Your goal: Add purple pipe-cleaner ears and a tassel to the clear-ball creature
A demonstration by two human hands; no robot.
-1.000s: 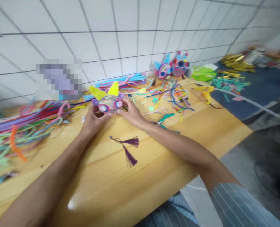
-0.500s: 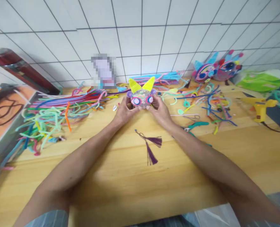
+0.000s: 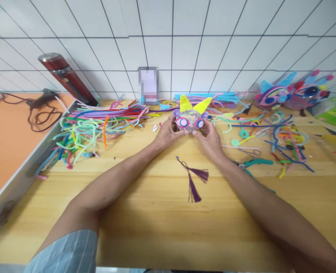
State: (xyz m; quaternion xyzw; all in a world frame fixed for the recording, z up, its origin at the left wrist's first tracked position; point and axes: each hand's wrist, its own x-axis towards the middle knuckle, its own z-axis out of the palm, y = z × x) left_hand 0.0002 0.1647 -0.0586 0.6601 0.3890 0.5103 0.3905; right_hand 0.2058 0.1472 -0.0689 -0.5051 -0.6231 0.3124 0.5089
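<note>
A round toy (image 3: pixel 189 119) with yellow horns and ringed eyes is facing the wearer near the middle of the surface's (image 3: pixel 145 227) far edge, the left hand (image 3: pixel 167 134) and right hand (image 3: pixel 211 142) both grasping it, one at each side. Two purple tassels (image 3: pixel 195 191) are lying between the forearms, closer to the near edge, and green-handled pliers (image 3: pixel 258 162) are showing partly behind the right forearm. Pipe cleaners (image 3: pixel 82 132) are spreading toward the left edge, a red flask (image 3: pixel 68 79) is standing by the far left corner, and two decorated balls (image 3: pixel 307 94) are resting along the far edge toward the right.
</note>
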